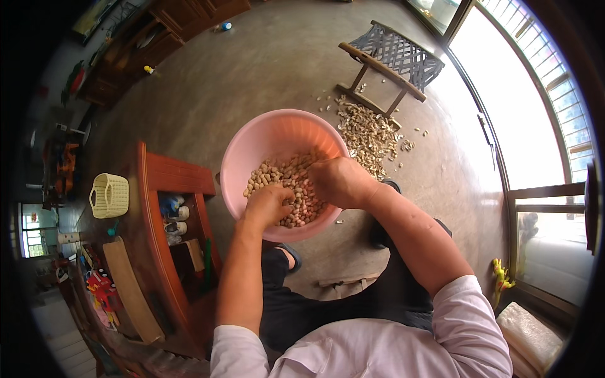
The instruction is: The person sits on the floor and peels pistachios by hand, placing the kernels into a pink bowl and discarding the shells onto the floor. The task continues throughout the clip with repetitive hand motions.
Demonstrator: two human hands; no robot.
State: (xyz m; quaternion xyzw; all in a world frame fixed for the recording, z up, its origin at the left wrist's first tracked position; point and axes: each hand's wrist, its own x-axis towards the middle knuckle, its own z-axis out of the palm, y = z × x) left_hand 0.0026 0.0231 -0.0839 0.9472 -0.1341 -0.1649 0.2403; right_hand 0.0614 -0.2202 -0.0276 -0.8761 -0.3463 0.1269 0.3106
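Seated person, dark-trousered legs [302, 305] spread, forearms angled inward over the near rim. The open knees presumably leave room to lean in.

Left hand [270, 205]: low in the pink basin [277, 133], fingers bent among the peanuts [268, 171]. Cannot tell whether that grip has a nut or merely rests in the pile. Right hand [340, 181]: knuckles up, grip curled and turned inward at the basin's right side; its fingertips are hidden, so what it may grasp cannot be told. The two sit close together, a sensible stance, I judge, for small things that need both.

Peanuts lie in the basin's bottom, thickest towards the near half; some reddish kernels [310, 205] show between the hands. The tall sloping wall probably keeps loose nuts from rolling off. Basin is just ahead of the feet, likely for an easy reach; its support is out of sight.

Just beyond the right rim: a spread of pale shells [368, 140] on the floor [201, 82], apart from the basin's contents, within arm's reach.

Left of the basin, a red-brown cabinet [179, 183], its open shelf filled.

Farther: a woven-seat stool [397, 57] past the shells, near the bright glass door [498, 82].
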